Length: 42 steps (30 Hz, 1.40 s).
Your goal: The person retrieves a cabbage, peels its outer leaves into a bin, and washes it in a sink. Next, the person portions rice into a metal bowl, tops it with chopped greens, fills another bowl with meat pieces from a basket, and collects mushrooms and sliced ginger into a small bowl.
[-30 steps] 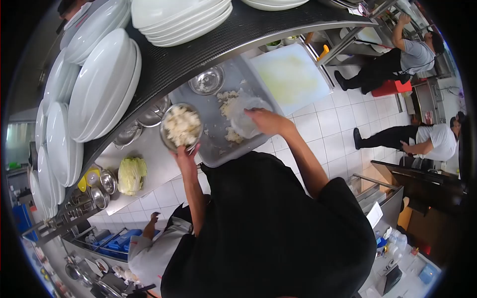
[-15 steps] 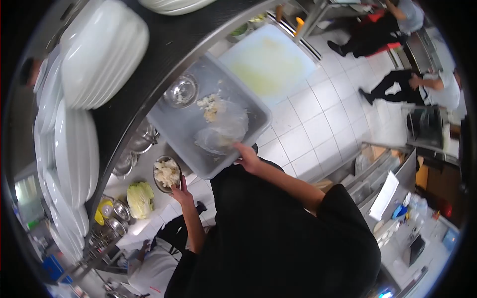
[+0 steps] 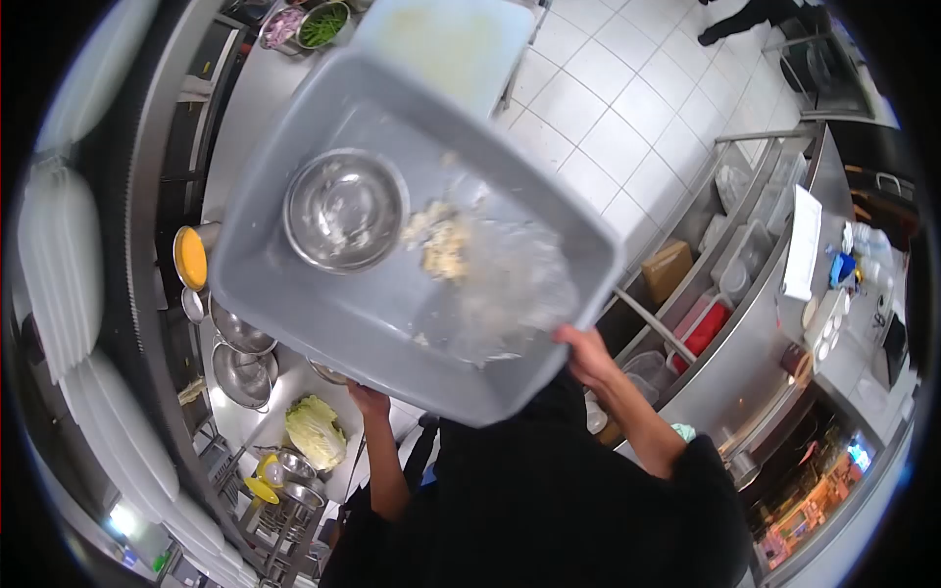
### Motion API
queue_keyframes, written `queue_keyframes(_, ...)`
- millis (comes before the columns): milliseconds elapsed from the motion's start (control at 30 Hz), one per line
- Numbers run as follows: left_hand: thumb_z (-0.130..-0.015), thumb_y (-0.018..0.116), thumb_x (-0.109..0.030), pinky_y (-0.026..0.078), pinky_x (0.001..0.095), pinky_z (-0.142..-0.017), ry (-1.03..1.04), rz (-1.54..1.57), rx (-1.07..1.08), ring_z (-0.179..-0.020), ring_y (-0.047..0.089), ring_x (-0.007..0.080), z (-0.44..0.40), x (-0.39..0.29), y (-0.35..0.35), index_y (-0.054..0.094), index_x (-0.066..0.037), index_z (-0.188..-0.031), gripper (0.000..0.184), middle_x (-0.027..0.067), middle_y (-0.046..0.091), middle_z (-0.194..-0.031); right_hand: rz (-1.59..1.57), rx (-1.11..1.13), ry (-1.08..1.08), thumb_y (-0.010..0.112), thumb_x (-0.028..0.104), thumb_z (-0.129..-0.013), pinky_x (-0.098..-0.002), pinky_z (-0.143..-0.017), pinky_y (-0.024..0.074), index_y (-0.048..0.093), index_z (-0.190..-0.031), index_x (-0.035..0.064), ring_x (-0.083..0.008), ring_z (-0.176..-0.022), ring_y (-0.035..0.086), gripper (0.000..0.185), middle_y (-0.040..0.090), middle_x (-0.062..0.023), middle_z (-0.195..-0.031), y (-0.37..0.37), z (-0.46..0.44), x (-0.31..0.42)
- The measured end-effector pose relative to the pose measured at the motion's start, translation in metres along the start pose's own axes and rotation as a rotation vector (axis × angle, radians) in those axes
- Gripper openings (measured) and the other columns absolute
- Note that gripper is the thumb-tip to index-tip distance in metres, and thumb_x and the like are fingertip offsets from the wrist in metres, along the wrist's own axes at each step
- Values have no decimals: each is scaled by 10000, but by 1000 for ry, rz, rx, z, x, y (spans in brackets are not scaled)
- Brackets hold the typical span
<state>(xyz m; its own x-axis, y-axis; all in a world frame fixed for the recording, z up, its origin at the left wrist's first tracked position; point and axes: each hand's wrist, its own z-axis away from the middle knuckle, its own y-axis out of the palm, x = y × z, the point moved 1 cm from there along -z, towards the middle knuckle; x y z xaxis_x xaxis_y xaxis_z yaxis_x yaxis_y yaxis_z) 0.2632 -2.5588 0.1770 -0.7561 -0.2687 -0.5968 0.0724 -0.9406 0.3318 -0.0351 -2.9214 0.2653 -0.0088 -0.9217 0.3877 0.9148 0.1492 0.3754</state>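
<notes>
Grey plastic tub [image 3: 265,299] lies before the torso [image 3: 569,500], the right hand [image 3: 588,357] gripping its near right edge, probably to steady the steel bowl [image 3: 346,211], pale crumbs [image 3: 443,243] and clear plastic bag [image 3: 520,286] inside; what the left hand [image 3: 370,400], partly hidden, grasps I cannot tell

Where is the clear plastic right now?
In the head view, the clear plastic lies inside the grey tub, toward its right side, between the pale crumbled food and the person's right hand.
</notes>
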Motion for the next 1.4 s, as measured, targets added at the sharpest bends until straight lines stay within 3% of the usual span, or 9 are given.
queue_keyframes(100, -998, 379, -488, 436, 432, -1027, -56, 103, -46, -1264, 471, 305, -9, 14, -19, 396, -48, -1372, 578, 157, 467, -1394, 17, -228, -37, 659, 87, -767, -381, -953, 486, 515, -1237, 1, -218, -1042, 592, 500, 610, -76, -1114, -72, 68, -2)
queue_keyframes(267, -934, 579, -486, 477, 463, -964, -36, 157, -64, -1125, 545, 355, 8, 24, -8, 118, -100, -1433, 781, 219, 456, -1321, -241, -435, -257, 657, 74, -794, -386, -979, 470, 556, -1121, 2, -214, -1043, 581, 350, 604, -86, -1080, -164, 141, -4)
queue_keyframes(500, -966, 531, -475, 557, 436, -899, 184, -16, -265, -1097, 581, 307, -26, 14, -19, 265, -71, -1418, 662, 158, 482, -1303, -230, -565, -310, 660, 112, -820, -388, -987, 470, 589, -929, -4, -223, -1027, 575, 174, 591, -88, -1015, -253, 104, 16)
queue_keyframes(567, -980, 513, -454, 565, 435, -902, 191, -78, -181, -1112, 583, 303, -37, 8, -22, 326, -65, -1417, 613, 146, 493, -1324, -123, -620, -238, 692, 235, -778, -379, -781, 491, 578, -1095, 52, -234, -944, 594, 384, 592, -82, -1071, -275, 58, 34)
queue_keyframes(733, -985, 515, -428, 543, 458, -946, 406, -26, -240, -1217, 525, 309, -48, 31, -25, 340, -72, -1432, 598, 131, 463, -1396, 105, -532, -200, 715, 254, -814, -341, -718, 470, 620, -991, 93, -160, -917, 552, 258, 583, -24, -977, -354, -103, 92)
queue_keyframes(900, -986, 523, -414, 532, 447, -964, 490, 29, -665, -1218, 519, 303, 2, 81, -2, 318, -68, -1436, 603, 130, 436, -1418, 182, -304, -44, 698, 155, -767, -309, -636, 475, 604, -1074, 98, -142, -818, 570, 326, 591, -22, -965, -301, -211, 156)
queue_keyframes(1033, -1006, 493, -380, 523, 421, -981, 577, 130, -587, -1216, 522, 294, 74, 161, 60, 314, -64, -1441, 567, 146, 447, -1407, 318, -222, 96, 690, 174, -762, -323, -664, 495, 603, -1011, 96, -151, -845, 589, 275, 599, -24, -951, -287, -308, 184)
queue_keyframes(1200, -1013, 466, -213, 605, 348, -780, 454, 322, -660, -1024, 646, 262, 143, 287, 97, 429, -4, -1354, 402, 126, 583, -1252, 390, -62, 109, 697, 151, -753, -332, -734, 534, 592, -902, 124, -190, -844, 606, 185, 599, -26, -886, -211, -342, 198)
queue_keyframes(1400, -998, 444, -170, 597, 481, -819, 337, 434, -811, -1104, 606, 293, 202, 397, 151, 373, -2, -1360, 405, 149, 520, -1315, 416, 75, 72, 689, 176, -768, -356, -870, 527, 585, -1086, 90, -224, -1028, 594, 346, 618, -68, -1100, -202, -386, 196)
